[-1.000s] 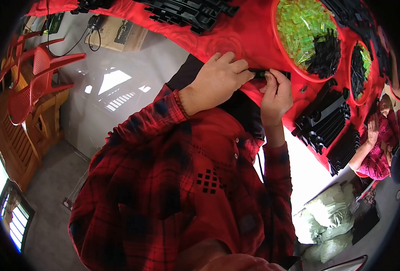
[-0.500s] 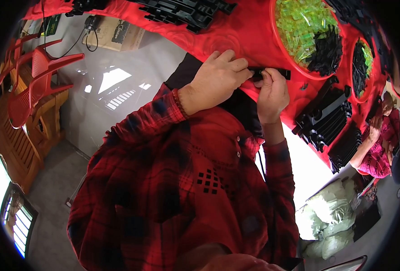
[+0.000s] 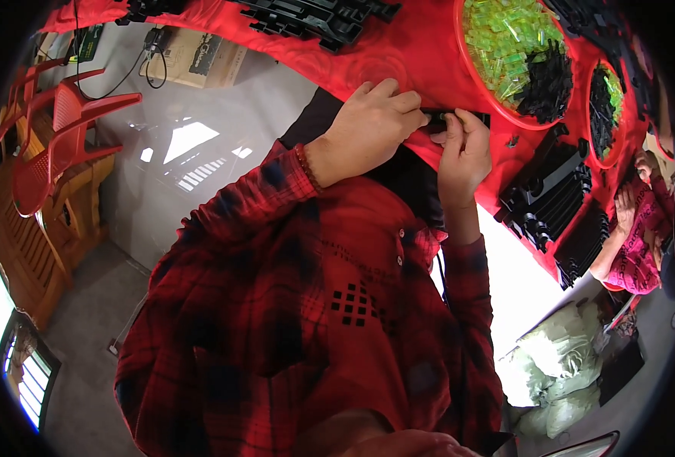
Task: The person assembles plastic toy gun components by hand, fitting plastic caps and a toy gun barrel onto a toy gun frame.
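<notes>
Strip (image 3: 437, 119): black, just beside basin (image 3: 537, 126)
Right hand (image 3: 465, 156): fingers pinching strip
Left hand (image 3: 372, 126): fingers curled; grip I can't tell

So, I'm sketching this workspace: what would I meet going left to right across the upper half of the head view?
Red plastic chair → cardboard box → left hand → right hand → large red-rimmed tub → smaller red-rimmed tub.

Open red tablecloth (image 3: 425, 65) beyond left hand (image 3: 372, 126) and right hand (image 3: 465, 156), black parts (image 3: 318, 19) bounding it upper left, red basin (image 3: 460, 38) of yellow-green pieces (image 3: 501, 49) blocking the right, black strips (image 3: 555, 209) crowding the nearer right edge
</notes>
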Available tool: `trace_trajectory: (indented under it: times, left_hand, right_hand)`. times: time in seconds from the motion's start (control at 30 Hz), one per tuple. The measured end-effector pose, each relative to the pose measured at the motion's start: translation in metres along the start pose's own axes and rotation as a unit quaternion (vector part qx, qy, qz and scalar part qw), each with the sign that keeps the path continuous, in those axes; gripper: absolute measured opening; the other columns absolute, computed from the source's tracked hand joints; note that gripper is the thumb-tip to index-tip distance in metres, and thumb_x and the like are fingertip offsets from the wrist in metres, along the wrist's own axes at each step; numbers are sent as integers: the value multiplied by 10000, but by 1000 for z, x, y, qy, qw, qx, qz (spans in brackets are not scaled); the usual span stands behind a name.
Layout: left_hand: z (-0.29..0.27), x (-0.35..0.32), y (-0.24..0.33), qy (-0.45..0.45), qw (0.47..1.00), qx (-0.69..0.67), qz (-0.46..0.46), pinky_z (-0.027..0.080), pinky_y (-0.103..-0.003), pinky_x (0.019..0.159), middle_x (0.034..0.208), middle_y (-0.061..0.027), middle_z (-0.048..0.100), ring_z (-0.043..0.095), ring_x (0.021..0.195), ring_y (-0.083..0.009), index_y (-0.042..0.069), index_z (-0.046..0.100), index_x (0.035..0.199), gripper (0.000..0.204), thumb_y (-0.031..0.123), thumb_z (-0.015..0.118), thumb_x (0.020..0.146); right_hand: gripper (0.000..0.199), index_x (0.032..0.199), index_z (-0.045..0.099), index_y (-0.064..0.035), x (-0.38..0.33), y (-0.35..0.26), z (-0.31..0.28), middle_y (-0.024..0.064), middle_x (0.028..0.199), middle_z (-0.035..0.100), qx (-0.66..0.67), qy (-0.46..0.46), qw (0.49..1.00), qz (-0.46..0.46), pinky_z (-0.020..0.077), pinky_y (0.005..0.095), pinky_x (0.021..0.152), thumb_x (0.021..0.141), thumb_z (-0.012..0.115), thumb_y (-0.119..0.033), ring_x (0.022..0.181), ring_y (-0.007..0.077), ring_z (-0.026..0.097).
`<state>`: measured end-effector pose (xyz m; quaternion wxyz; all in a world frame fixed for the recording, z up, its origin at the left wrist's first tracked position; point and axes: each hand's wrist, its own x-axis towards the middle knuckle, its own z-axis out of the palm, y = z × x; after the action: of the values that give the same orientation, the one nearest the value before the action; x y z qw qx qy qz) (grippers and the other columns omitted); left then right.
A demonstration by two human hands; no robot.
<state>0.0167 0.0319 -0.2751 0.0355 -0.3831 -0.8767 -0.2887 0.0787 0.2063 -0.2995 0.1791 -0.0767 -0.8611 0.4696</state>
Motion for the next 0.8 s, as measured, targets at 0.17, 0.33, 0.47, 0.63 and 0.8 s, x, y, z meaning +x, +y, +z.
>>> trace_trajectory:
  times: [0.17, 0.33, 0.47, 0.63, 0.8]
  left_hand:
    - [-1, 0, -1, -8, 1000, -4, -3, 506, -403, 751, 947, 20, 603, 567, 902, -226, 136, 722, 957, 167, 153, 688, 794]
    - [-1, 0, -2, -4, 1000, -6, 0, 502, -393, 740, 939, 18, 603, 568, 888, -229, 139, 722, 955, 171, 154, 690, 788]
    - [1, 0, -3, -5, 1000, -11, 4, 499, -379, 727, 934, 21, 606, 571, 878, -229, 139, 723, 954, 172, 151, 690, 785]
    - [2, 1, -3, -18, 1000, -12, 2, 498, -366, 728, 941, 10, 612, 574, 877, -232, 132, 716, 932, 152, 144, 688, 783]
    - [2, 2, -5, -4, 1000, -19, 18, 503, -380, 760, 958, -30, 617, 588, 897, -258, 126, 673, 997, 208, 132, 699, 790]
  right_hand:
    - [151, 1092, 597, 1, 2, -3, 3, 121, 877, 671, -12, 6, 1000, 1, 521, 282, 564, 958, 624, -63, 610, 173, 668]
    - [137, 1076, 608, -2, 6, -7, 2, 108, 878, 666, -39, -3, 999, -11, 514, 280, 549, 956, 628, -65, 601, 165, 664]
    - [126, 1067, 612, 3, 7, -9, 5, 103, 886, 656, -53, 9, 997, -52, 513, 285, 539, 957, 623, -55, 585, 168, 651]
    - [117, 1058, 612, 7, 8, -10, 8, 110, 882, 649, -50, 14, 997, -53, 517, 294, 538, 958, 619, -53, 574, 184, 643]
    - [119, 1067, 598, -1, 9, -12, 2, 129, 877, 641, -85, -22, 996, -22, 522, 301, 543, 971, 602, -70, 606, 197, 667]
